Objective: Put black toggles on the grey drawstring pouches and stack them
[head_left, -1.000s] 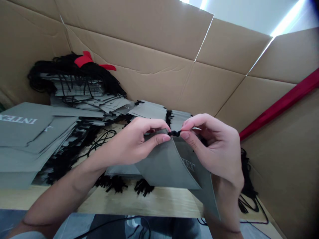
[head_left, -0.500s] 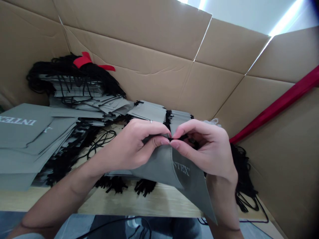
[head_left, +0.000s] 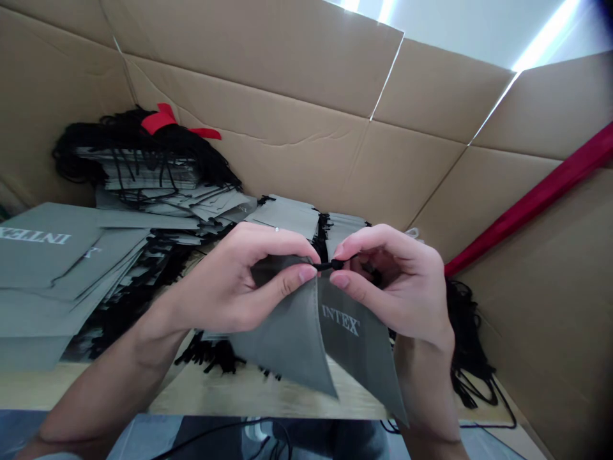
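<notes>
My left hand (head_left: 261, 278) pinches the top corner of a grey fabric pouch (head_left: 292, 345) between thumb and forefinger. A short black cord (head_left: 325, 266) comes out at that corner and has a knot (head_left: 337, 264) in it. Thumb and forefinger of my right hand (head_left: 395, 275) are closed on the cord at the knot. Below my right hand hangs a grey panel with white INTEX lettering (head_left: 341, 321); whether it belongs to the same pouch I cannot tell. More black cord is bunched in my right palm, partly hidden by the fingers.
Grey INTEX pouches (head_left: 38, 268) lie piled at the left. Behind them, a stack carries black cords (head_left: 143, 140) tied with a red strip (head_left: 160, 120). Further pouch stacks (head_left: 282, 214) stand against the cardboard wall (head_left: 268, 89). Black cords (head_left: 467, 338) hang at the right.
My hands have drawn slightly apart, the left one moving left. The knot and a short length of cord now show between the fingertips, and the pouch has swung left.
</notes>
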`<act>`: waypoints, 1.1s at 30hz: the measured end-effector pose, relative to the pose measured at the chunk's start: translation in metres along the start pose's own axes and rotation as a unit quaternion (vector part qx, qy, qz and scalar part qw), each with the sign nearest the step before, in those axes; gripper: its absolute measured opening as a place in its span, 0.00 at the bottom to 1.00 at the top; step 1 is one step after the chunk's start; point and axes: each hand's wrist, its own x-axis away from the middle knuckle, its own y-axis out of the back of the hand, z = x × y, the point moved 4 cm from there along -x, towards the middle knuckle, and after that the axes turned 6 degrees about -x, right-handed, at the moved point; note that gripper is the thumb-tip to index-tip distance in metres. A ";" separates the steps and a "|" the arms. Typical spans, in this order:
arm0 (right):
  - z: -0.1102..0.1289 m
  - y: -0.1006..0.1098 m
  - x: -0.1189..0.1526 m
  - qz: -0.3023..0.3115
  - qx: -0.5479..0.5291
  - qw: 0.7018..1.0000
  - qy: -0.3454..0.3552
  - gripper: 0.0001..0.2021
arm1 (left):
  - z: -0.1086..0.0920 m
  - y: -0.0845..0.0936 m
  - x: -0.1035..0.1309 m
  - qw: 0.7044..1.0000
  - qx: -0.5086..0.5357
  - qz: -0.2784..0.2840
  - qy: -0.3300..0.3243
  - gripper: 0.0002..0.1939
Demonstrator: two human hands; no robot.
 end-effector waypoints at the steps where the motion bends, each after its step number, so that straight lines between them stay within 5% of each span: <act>1: 0.001 0.002 0.000 -0.010 0.011 1.000 0.003 0.15 | 0.000 -0.001 0.001 1.000 -0.011 -0.004 0.002 0.04; 9: 0.004 0.012 0.006 -0.069 0.083 0.994 -0.006 0.05 | 0.001 -0.005 0.001 0.999 -0.033 -0.029 0.004 0.05; 20: 0.005 -0.001 0.000 0.018 0.098 0.995 0.003 0.15 | -0.001 -0.013 0.002 0.998 -0.058 0.007 -0.001 0.05; 26: 0.002 -0.003 0.001 0.019 0.143 0.989 0.011 0.08 | 0.003 -0.017 0.001 0.997 -0.062 0.050 0.018 0.07; 33: -0.002 -0.005 0.000 0.054 0.060 0.997 0.015 0.03 | 0.000 -0.014 -0.003 0.998 0.009 0.063 0.013 0.14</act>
